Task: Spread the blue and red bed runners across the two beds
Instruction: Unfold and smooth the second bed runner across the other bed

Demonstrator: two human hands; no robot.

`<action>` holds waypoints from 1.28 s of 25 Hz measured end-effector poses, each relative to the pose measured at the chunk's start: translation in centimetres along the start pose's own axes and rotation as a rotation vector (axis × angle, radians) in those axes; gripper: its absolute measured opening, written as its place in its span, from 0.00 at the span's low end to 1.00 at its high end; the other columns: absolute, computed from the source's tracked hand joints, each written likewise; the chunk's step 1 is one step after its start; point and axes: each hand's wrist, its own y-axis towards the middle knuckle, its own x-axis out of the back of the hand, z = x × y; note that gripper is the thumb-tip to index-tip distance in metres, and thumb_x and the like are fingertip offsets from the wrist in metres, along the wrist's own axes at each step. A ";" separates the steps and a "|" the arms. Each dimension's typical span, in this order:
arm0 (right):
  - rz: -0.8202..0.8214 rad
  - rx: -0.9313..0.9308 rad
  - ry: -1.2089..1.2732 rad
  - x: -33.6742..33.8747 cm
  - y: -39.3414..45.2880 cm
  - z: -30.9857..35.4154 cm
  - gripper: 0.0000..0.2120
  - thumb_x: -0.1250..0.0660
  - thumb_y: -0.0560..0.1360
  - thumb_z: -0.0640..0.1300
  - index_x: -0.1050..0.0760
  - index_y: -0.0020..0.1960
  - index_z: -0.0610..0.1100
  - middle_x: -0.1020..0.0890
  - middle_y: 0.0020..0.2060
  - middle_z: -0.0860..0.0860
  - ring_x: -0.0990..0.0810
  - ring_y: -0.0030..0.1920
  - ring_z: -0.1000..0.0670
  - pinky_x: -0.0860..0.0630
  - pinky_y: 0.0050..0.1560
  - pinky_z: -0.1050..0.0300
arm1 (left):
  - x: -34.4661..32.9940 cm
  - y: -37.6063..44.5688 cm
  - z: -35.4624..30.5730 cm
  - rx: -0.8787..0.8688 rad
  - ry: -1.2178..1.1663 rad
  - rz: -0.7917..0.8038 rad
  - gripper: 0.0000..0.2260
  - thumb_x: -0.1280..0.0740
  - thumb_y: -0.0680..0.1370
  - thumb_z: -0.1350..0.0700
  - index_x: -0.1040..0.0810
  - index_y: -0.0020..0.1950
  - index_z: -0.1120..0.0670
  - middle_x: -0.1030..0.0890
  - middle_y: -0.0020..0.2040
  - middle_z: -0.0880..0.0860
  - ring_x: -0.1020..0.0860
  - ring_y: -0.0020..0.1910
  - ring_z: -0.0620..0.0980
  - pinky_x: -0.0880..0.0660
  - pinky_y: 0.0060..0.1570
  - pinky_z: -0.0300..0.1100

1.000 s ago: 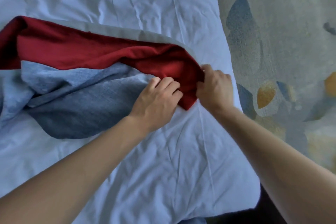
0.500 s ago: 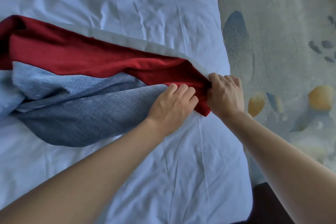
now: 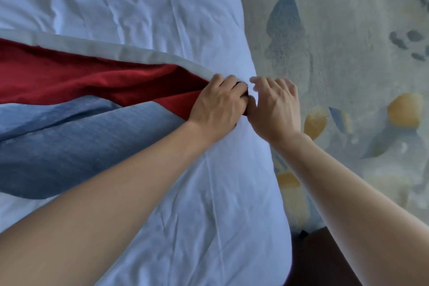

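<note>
Hands number two: left hand [image 3: 218, 105] grips one red runner [image 3: 92, 81]; right hand [image 3: 275, 109] relaxed.

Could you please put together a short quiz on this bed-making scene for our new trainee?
1. True or false: the red runner lies flat and fully spread on the bed.
2. Which hand grips the runner's end? A) left hand B) right hand C) neither
3. Fill in: beside the bed's right edge lies a patterned ____.

Key:
1. False: it is bunched, with the blue runner crumpled next to it.
2. A: its fingers curl round the red end; the right hand's fingers are spread beside it.
3. Carpet.
</note>
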 end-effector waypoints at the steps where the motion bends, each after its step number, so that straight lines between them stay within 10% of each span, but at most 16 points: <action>1: 0.030 -0.089 0.051 -0.2 0.0 -0.6 0.16 0.38 0.78 0.46 0.22 0.63 0.43 0.15 0.49 0.48 0.20 0.53 0.42 0.32 0.65 0.46 | -0.1 0.7 -0.6 0.025 0.014 -0.009 0.05 0.34 0.75 0.58 0.19 0.43 0.50 0.20 0.45 0.49 0.23 0.47 0.53 0.30 0.46 0.48; 5: 0.178 -0.199 0.422 -1.0 0.7 -0.9 0.12 0.38 0.73 0.39 0.17 0.49 0.46 0.14 0.39 0.49 0.19 0.41 0.44 0.24 0.49 0.47 | 0.1 0.5 -0.9 0.052 -0.035 0.015 0.06 0.36 0.77 0.55 0.20 0.44 0.53 0.22 0.44 0.52 0.23 0.48 0.55 0.31 0.46 0.50; 10: -0.012 -0.017 0.120 -1.2 1.1 -4.4 0.09 0.37 0.71 0.32 0.19 0.44 0.40 0.18 0.35 0.44 0.24 0.39 0.38 0.31 0.54 0.46 | 0.4 3.7 1.3 0.116 -0.022 0.123 0.12 0.39 0.76 0.55 0.23 0.58 0.53 0.22 0.56 0.52 0.25 0.54 0.55 0.35 0.55 0.50; 18: 0.019 -0.516 0.609 -1.4 2.2 -3.0 0.09 0.32 0.70 0.43 0.30 0.34 0.48 0.27 0.27 0.56 0.27 0.30 0.56 0.34 0.33 0.60 | 1.1 7.5 3.7 0.178 0.017 0.026 0.07 0.39 0.76 0.59 0.22 0.49 0.54 0.21 0.46 0.54 0.25 0.46 0.58 0.35 0.50 0.52; 22: -0.019 -0.447 0.328 -1.0 3.2 -4.3 0.05 0.35 0.70 0.42 0.29 0.37 0.43 0.23 0.31 0.45 0.25 0.37 0.38 0.31 0.41 0.49 | 1.2 2.0 -0.6 -0.145 0.048 -0.037 0.01 0.36 0.75 0.58 0.27 0.45 0.52 0.26 0.40 0.53 0.27 0.40 0.56 0.36 0.43 0.50; 28: -0.095 -0.646 0.795 -0.4 2.2 -1.1 0.07 0.29 0.66 0.49 0.24 0.36 0.46 0.22 0.27 0.56 0.26 0.29 0.58 0.30 0.35 0.62 | -0.8 1.2 2.1 0.104 0.079 0.056 0.07 0.37 0.76 0.49 0.23 0.45 0.51 0.23 0.41 0.50 0.25 0.44 0.54 0.33 0.48 0.50; 32: -0.004 -0.551 0.572 -1.4 1.7 -0.3 0.10 0.32 0.70 0.44 0.31 0.34 0.44 0.24 0.28 0.49 0.26 0.33 0.44 0.33 0.37 0.53 | -0.5 0.7 2.2 0.093 0.019 0.027 0.06 0.38 0.76 0.54 0.22 0.44 0.52 0.22 0.40 0.51 0.25 0.43 0.55 0.35 0.48 0.51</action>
